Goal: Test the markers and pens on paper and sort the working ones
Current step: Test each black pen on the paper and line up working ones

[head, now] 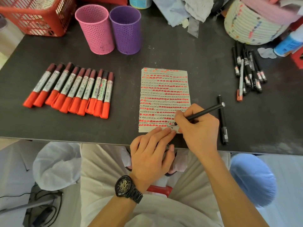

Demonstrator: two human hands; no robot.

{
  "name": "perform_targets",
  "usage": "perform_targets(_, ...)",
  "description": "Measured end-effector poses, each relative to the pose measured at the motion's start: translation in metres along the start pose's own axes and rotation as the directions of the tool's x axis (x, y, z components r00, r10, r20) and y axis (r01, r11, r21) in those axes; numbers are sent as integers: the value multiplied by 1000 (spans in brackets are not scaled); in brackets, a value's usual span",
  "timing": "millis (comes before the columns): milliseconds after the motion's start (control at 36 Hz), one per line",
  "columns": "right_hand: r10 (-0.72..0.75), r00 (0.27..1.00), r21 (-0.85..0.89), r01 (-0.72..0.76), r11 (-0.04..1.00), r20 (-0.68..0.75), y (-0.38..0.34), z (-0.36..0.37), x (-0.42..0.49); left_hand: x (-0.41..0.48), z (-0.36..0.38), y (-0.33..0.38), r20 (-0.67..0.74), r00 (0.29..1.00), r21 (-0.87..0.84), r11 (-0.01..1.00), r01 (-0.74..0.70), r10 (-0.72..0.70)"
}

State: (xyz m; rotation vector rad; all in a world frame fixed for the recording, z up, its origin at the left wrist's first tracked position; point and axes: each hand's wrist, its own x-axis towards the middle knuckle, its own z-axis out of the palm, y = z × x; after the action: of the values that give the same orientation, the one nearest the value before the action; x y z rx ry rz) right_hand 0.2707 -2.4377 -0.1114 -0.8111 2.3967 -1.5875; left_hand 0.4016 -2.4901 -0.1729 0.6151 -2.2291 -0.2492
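A sheet of paper [164, 95] covered in red and black test marks lies on the dark table [124, 63]. My right hand [196, 126] grips a black pen [205, 112], its tip touching the paper's bottom edge. My left hand [152, 153] presses flat fingers on the paper's lower edge; something small and dark shows under its thumb. A row of red-capped markers [72, 90] lies at the left. Several black pens [247, 71] are piled at the right. One black pen [222, 122] lies alone beside my right hand.
A pink mesh cup [95, 28] and a purple mesh cup [126, 30] stand at the back. A red basket [36, 15] is at the back left, a woven basket [255, 25] and crumpled cloth [185, 9] at the back right. The table's front edge runs under my hands.
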Motion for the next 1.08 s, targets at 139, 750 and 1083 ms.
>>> perform_targets(139, 0, 1000, 5, 0, 1000, 9, 1, 0, 0, -2, 1, -1, 5, 1000, -12, 1000, 4, -4)
perform_targets(750, -33, 999, -13, 33, 999, 6, 4, -1, 1, -9, 1, -2, 55, 998, -83, 996, 28, -23)
perform_targets(1083, -22, 996, 176, 36, 984, -84, -8, -9, -8, 3, -22, 7, 152, 985, -120, 988, 95, -76)
